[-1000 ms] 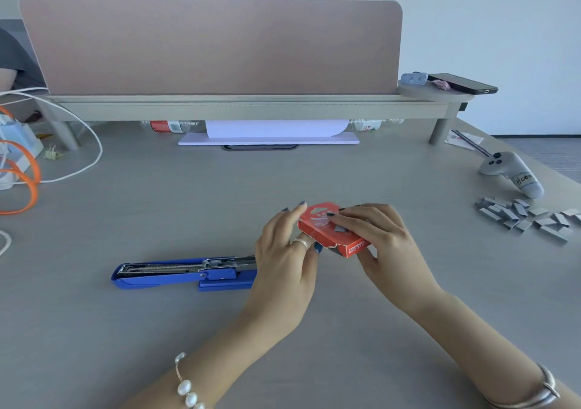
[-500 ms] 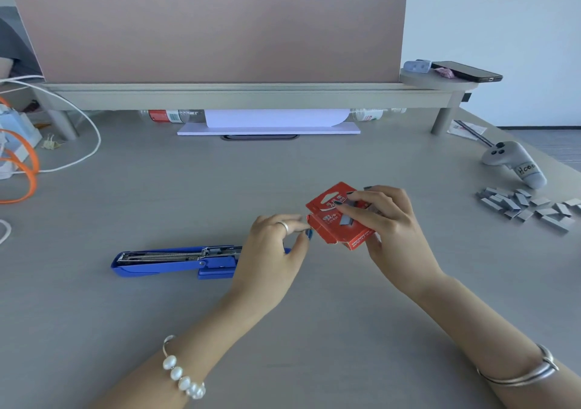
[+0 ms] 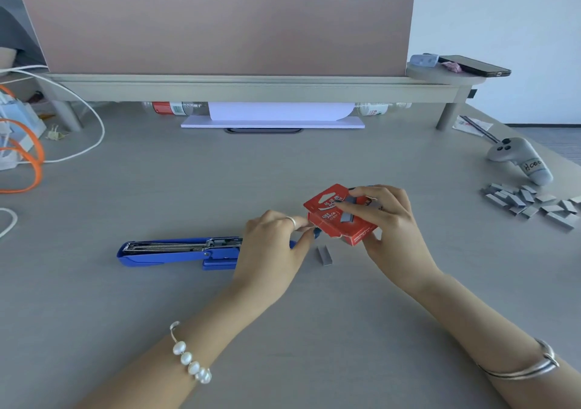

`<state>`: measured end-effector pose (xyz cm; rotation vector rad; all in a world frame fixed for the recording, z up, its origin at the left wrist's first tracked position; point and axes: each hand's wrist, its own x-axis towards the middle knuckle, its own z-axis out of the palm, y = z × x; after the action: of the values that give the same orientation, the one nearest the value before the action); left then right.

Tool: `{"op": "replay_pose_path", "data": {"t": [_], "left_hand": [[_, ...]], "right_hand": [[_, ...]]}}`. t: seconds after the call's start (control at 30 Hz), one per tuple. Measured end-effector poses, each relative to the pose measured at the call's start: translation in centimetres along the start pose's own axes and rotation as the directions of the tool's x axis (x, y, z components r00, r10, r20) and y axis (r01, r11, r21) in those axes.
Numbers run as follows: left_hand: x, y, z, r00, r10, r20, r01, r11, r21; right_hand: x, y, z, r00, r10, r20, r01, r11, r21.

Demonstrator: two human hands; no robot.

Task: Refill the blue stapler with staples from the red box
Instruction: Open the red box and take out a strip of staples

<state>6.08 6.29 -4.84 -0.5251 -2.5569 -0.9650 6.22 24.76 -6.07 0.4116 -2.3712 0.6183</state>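
The blue stapler lies flat on the desk at centre left, its top swung open so the metal channel shows. My right hand holds the red staple box tilted above the desk, its flap open. One grey strip of staples sticks out of the box. Another grey staple strip lies on the desk just below the box. My left hand hovers over the stapler's right end, fingertips pinched near the box's lower left corner; whether they hold anything is unclear.
A pile of several loose staple strips lies at the right, with a grey controller behind it. White and orange cables cover the left edge. A desk shelf with a pink divider runs along the back; a phone rests on it.
A staple strip has dropped from the box onto the desk. The right hand tilted the box further; the left hand let go of the box and moved down over the stapler.
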Motion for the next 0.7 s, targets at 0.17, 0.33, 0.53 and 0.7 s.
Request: {"op": "replay_pose_path", "data": {"t": [0.17, 0.33, 0.53, 0.7], "left_hand": [[0.3, -0.2, -0.1, 0.995, 0.1, -0.016, -0.1, 0.995, -0.018], [0.8, -0.1, -1.0, 0.994, 0.083, -0.064, -0.101, 0.929, -0.355], [1.4, 0.6, -1.6, 0.985, 0.167, 0.037, -0.127, 0.856, -0.502], [1.5, 0.1, -1.6, 0.982, 0.185, -0.039, -0.183, 0.875, -0.448]], "right_hand": [[0.3, 0.2, -0.5, 0.969, 0.222, 0.105, -0.243, 0.931, 0.273], [0.6, -0.1, -1.0, 0.932, 0.245, 0.266, -0.341, 0.84, 0.423], [0.5, -0.9, -1.0, 0.913, 0.216, 0.345, -0.384, 0.738, 0.555], [0.4, -1.5, -0.9, 0.904, 0.164, 0.394, -0.397, 0.663, 0.635]]}}
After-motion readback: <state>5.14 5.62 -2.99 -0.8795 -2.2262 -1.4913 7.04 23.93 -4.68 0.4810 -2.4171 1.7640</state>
